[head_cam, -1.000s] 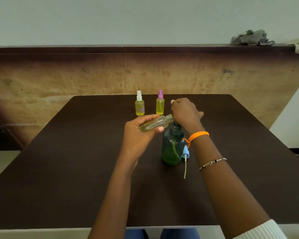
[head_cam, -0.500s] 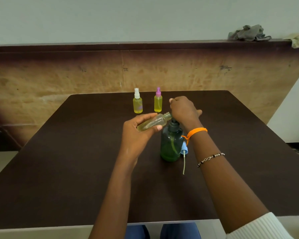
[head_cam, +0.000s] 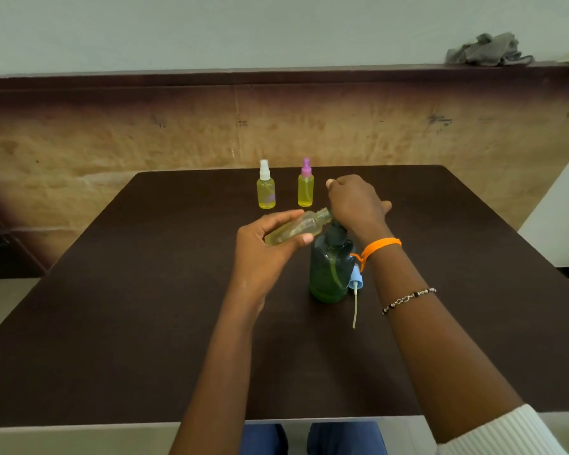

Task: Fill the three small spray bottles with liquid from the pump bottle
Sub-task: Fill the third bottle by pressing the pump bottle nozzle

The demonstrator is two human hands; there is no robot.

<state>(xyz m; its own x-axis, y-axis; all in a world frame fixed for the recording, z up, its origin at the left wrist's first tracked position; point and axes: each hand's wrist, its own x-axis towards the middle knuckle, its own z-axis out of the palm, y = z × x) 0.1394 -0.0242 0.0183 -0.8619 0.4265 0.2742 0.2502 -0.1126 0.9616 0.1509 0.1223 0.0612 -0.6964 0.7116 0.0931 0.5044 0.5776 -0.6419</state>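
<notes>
My left hand [head_cam: 263,254] grips an uncapped small spray bottle [head_cam: 296,229], tilted almost flat, its open neck at the pump's spout. My right hand [head_cam: 355,201] rests on top of the dark green pump bottle [head_cam: 329,274], fingers curled over the pump head, which is mostly hidden. A blue spray cap [head_cam: 356,281] with its dip tube lies on the table just right of the pump bottle. Two capped small bottles of yellow liquid stand farther back: one with a white cap [head_cam: 265,192], one with a purple cap [head_cam: 306,188].
The dark brown table [head_cam: 145,307] ends at a pale front edge near my knees. A worn wooden panel rises behind it, with a grey cloth [head_cam: 486,50] on its ledge at upper right.
Both hands and the bottles hold almost the same pose. The view shifted slightly.
</notes>
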